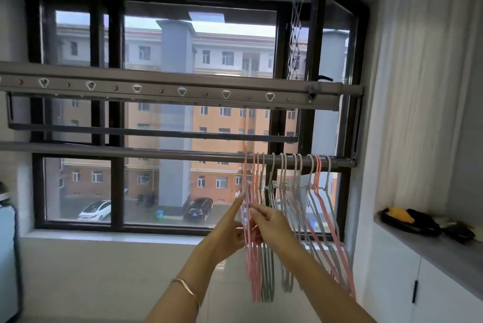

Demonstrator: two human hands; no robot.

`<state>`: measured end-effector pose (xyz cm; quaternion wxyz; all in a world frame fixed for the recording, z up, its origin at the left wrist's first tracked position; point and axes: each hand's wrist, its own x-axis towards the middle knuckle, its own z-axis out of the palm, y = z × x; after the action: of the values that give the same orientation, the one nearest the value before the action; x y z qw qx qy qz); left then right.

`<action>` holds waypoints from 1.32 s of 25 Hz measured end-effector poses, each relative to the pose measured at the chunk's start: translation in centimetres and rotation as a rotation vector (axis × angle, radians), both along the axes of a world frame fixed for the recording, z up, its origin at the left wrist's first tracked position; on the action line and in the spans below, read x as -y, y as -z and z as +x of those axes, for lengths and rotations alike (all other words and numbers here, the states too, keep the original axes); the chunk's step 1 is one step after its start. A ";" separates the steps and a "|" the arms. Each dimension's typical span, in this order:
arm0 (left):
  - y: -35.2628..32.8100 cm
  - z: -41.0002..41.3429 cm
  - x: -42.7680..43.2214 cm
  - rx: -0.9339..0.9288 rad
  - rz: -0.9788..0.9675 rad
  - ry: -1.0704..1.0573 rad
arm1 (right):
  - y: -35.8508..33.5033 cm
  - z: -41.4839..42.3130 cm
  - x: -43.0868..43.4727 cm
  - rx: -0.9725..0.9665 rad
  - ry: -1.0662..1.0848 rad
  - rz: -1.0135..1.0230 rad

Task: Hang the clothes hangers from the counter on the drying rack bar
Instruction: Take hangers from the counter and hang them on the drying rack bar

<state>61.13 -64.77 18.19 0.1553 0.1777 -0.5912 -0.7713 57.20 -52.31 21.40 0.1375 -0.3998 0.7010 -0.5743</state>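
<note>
Several pink, grey and white clothes hangers (295, 218) hang by their hooks on the right end of the lower drying rack bar (130, 151). The leftmost pink hangers (252, 270) hang between my two hands. My left hand (231, 233) is beside them with its index finger stretched up along a pink hanger and the other fingers curled near the wires. My right hand (271, 223) pinches the wires of those leftmost hangers at about mid-height. A gold bangle sits on my left wrist.
An upper rack beam (156, 90) with hook holes runs above, and a thin middle bar (156, 132) between. Behind stands a large dark-framed window (117, 192), one pane open at right. A grey counter (444, 247) at right holds dark and yellow items (407, 219). White curtain hangs above it.
</note>
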 end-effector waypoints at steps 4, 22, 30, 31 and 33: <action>1.1 -0.4 0.2 0.054 -0.095 0.018 | 0.3 -1.3 -1.1 -0.058 0.092 -0.084; -2.7 -15.7 -26.0 -0.225 -1.122 -0.206 | 4.1 -20.9 -28.5 -0.219 0.458 -0.242; 4.0 -31.4 -40.2 -0.141 -1.130 0.092 | 9.7 -32.5 -47.3 -0.267 0.770 -0.040; 5.0 -33.3 -41.8 -0.136 -1.128 0.137 | 10.7 -33.6 -49.0 -0.262 0.803 -0.015; 6.8 -37.5 -44.8 -0.136 -1.117 0.236 | 12.7 -36.4 -52.5 -0.231 0.899 0.005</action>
<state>23.66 -20.00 11.44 0.1761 -0.0486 -0.9135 -0.3636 20.80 0.22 8.72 -0.2034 -0.1174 0.8169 -0.5269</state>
